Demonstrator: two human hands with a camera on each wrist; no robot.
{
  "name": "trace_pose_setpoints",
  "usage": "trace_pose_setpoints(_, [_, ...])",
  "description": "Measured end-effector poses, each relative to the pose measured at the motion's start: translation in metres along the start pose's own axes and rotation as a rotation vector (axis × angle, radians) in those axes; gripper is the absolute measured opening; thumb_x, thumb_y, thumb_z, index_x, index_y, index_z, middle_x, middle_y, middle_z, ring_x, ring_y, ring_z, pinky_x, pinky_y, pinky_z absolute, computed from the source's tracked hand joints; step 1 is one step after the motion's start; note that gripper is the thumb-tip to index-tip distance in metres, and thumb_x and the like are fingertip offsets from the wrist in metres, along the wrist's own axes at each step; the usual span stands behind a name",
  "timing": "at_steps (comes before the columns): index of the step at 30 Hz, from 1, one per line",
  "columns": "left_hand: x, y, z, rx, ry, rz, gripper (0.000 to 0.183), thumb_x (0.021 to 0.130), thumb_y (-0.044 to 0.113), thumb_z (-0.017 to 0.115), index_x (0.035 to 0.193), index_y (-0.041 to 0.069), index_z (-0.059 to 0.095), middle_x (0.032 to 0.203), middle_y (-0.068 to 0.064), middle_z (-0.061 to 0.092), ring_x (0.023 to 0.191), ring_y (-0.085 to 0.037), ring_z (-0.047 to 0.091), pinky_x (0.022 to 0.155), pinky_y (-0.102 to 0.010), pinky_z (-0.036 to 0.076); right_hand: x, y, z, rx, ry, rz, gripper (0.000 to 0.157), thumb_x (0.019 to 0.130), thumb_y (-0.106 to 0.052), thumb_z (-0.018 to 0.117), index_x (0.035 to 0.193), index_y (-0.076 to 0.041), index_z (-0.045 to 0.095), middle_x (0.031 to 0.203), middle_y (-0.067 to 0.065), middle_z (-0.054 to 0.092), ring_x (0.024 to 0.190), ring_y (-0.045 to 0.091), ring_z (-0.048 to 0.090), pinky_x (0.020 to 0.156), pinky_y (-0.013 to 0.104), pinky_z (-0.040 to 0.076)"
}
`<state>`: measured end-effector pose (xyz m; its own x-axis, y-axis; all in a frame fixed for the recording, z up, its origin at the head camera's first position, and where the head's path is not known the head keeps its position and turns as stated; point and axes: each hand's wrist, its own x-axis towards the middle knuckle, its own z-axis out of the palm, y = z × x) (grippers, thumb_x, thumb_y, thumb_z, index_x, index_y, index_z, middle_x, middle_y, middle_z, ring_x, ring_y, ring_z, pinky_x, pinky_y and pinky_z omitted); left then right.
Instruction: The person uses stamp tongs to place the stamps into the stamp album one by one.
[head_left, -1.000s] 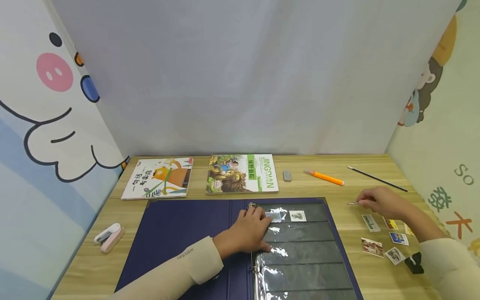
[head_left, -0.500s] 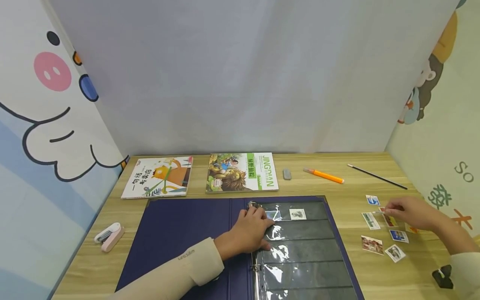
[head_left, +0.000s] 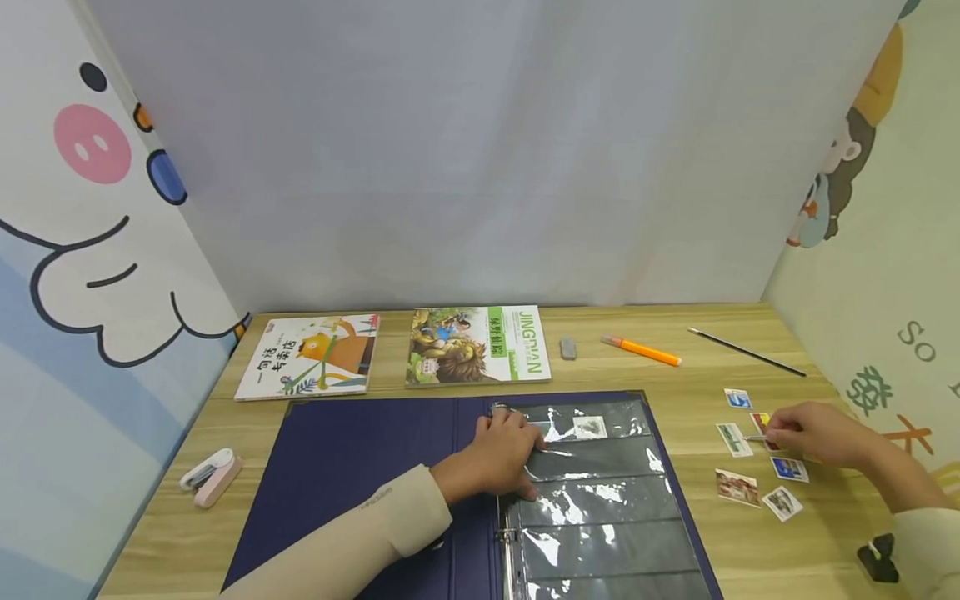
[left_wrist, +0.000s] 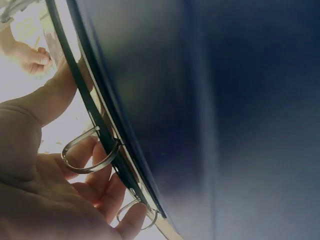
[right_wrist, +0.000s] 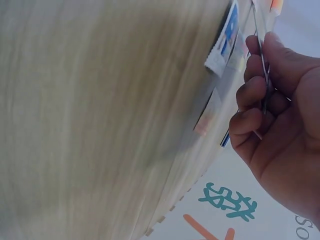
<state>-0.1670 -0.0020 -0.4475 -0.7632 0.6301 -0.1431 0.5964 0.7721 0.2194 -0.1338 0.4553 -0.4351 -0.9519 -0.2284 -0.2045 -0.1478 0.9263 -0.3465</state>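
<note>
Pale worktop (head_left: 787, 571), one album (head_left: 360, 450) opened flat on it! Left hand (head_left: 501, 457) lies on the album's page (head_left: 600, 500), fingers apart; right hand (head_left: 817, 433), past its right edge, pinches tweezers (head_left: 756, 438), tips at the green stamp (head_left: 733, 442), contact hard to tell. Looks like the picking-up step; next calls for a gentle, flat nip. Counting: at least six stamps right of the album, one clear inside; behind it two books (head_left: 480, 346), one eraser (head_left: 567, 348), one pen (head_left: 645, 351), one brush (head_left: 746, 351); leftward, one stapler (head_left: 212, 479); rightward, one black object (head_left: 877, 558).
</note>
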Motion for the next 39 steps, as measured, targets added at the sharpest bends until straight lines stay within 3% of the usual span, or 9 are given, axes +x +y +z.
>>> trace_pose_setpoints(6, [0.002,0.001,-0.002,-0.02,-0.025,-0.018,0.061,0.061,0.044,0.087,0.111,0.025,0.058,0.12,0.0,0.053,0.11,-0.02,0.04,0.084,-0.039,0.03,0.006,-0.005,-0.003,-0.013,0.01,-0.017,0.017,0.096,-0.021,0.056,0.081,-0.017,0.062,0.07,-0.008,0.054,0.061,-0.001,0.039,0.058,0.022,0.033])
trace_pose_setpoints(11, [0.002,0.001,-0.003,-0.038,-0.01,-0.017,0.064,0.061,0.043,0.088,0.112,0.026,0.054,0.121,0.0,0.054,0.112,-0.021,0.041,0.085,-0.04,0.031,0.015,-0.018,-0.009,0.05,0.056,-0.102,0.018,0.098,-0.019,0.053,0.083,-0.014,0.062,0.064,-0.006,0.053,0.054,0.0,0.04,0.053,0.022,0.035])
trace_pose_setpoints(15, [0.001,0.0,-0.001,-0.038,-0.001,0.002,0.065,0.061,0.044,0.088,0.112,0.027,0.051,0.119,0.002,0.055,0.111,-0.02,0.042,0.084,-0.04,0.031,0.024,-0.032,-0.002,0.115,0.08,-0.129,0.016,0.098,-0.02,0.054,0.088,-0.012,0.063,0.067,-0.004,0.055,0.047,0.002,0.043,0.049,0.024,0.039])
trace_pose_setpoints(18, [0.001,0.001,-0.001,-0.029,0.003,0.013,0.066,0.062,0.045,0.087,0.115,0.027,0.052,0.118,0.002,0.056,0.112,-0.02,0.043,0.084,-0.039,0.031,0.031,-0.044,0.002,0.118,0.103,-0.128,0.015,0.097,-0.022,0.055,0.091,-0.012,0.063,0.074,-0.003,0.057,0.053,0.0,0.043,0.05,0.023,0.039])
trace_pose_setpoints(23, [-0.001,0.0,-0.002,-0.022,0.001,0.013,0.071,0.063,0.046,0.086,0.121,0.026,0.052,0.116,0.002,0.056,0.112,-0.021,0.042,0.084,-0.039,0.031,0.054,-0.073,0.0,0.102,0.129,-0.221,0.013,0.095,-0.019,0.058,0.089,-0.012,0.066,0.075,-0.003,0.06,0.064,-0.002,0.041,0.059,0.021,0.037])
trace_pose_setpoints(29, [-0.002,-0.002,-0.003,-0.027,-0.009,0.012,0.07,0.064,0.045,0.086,0.123,0.027,0.051,0.115,0.001,0.054,0.112,-0.021,0.041,0.085,-0.039,0.031,0.086,-0.108,0.003,0.098,0.073,-0.315,0.011,0.092,-0.02,0.062,0.087,-0.013,0.069,0.072,-0.002,0.06,0.062,0.0,0.04,0.059,0.021,0.036])
trace_pose_setpoints(39, [-0.001,-0.002,0.001,-0.023,0.025,0.019,0.069,0.062,0.044,0.087,0.119,0.028,0.051,0.117,0.001,0.054,0.112,-0.022,0.042,0.083,-0.037,0.031,0.124,-0.156,0.024,0.038,-0.048,-0.479,0.011,0.092,-0.021,0.063,0.081,-0.019,0.066,0.073,-0.014,0.056,0.066,-0.002,0.044,0.064,0.02,0.04])
